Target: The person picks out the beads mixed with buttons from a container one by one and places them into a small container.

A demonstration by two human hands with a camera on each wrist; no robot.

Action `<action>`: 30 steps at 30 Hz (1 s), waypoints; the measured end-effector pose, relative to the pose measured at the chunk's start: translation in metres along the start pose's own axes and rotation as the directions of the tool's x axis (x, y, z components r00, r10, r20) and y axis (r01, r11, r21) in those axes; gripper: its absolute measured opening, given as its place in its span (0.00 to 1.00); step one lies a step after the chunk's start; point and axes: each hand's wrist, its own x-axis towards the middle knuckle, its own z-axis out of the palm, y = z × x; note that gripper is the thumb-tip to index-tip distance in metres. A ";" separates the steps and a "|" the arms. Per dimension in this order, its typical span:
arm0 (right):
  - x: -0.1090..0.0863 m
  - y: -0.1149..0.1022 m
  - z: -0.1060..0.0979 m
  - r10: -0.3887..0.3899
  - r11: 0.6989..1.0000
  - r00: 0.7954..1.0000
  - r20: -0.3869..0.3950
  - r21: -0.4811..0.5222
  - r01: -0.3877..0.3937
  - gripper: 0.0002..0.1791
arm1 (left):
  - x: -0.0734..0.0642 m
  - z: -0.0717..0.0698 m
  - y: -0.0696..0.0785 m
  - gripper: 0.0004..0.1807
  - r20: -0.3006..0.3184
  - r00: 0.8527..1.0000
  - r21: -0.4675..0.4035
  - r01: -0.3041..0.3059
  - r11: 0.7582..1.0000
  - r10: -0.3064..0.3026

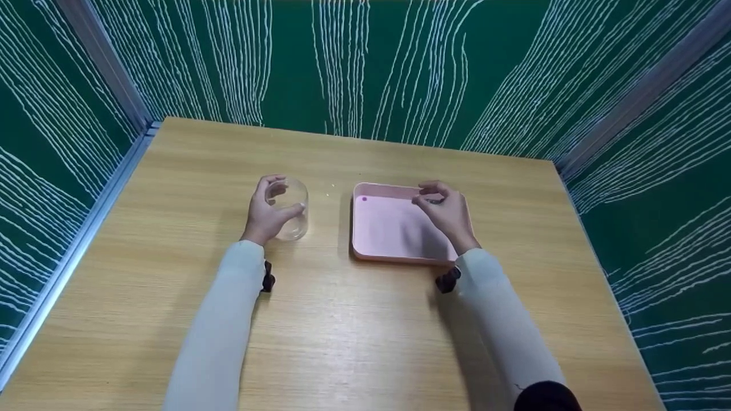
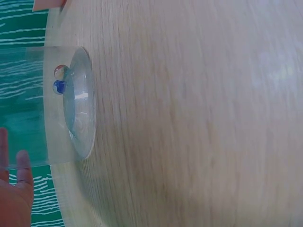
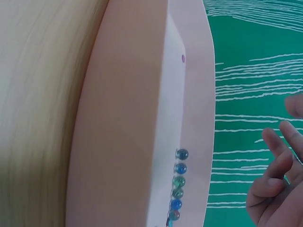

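My left hand grips a clear cup that stands upright on the wooden table. Two marbles, one blue and one reddish-white, lie at the bottom of the cup in the left wrist view. Over the right part of a shallow pink tray hovers my right hand, its fingers bent and the thumb near the index finger. No object shows between those fingertips. Several glass marbles in blue and green sit in a row along the tray's far wall, mostly hidden by my hand in the head view.
The wooden table runs up to green walls with white wavy lines at the back and sides. A small magenta dot marks the tray's far left corner. Black wrist devices are on both sleeves.
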 end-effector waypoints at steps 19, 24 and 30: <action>0.000 0.026 -0.019 0.048 0.999 0.999 -0.019 0.006 -0.048 0.18 | 0.006 0.000 -0.012 0.37 -0.008 1.000 -0.017 0.021 1.000 -0.021; 0.001 0.030 -0.024 0.088 0.996 0.996 -0.009 -0.017 -0.088 0.21 | 0.001 0.000 -0.001 0.37 -0.008 1.000 -0.018 0.020 1.000 -0.021; 0.001 0.036 -0.028 0.103 0.995 0.995 0.003 -0.011 -0.103 0.20 | 0.001 0.000 -0.001 0.37 -0.001 1.000 -0.033 0.018 0.999 -0.018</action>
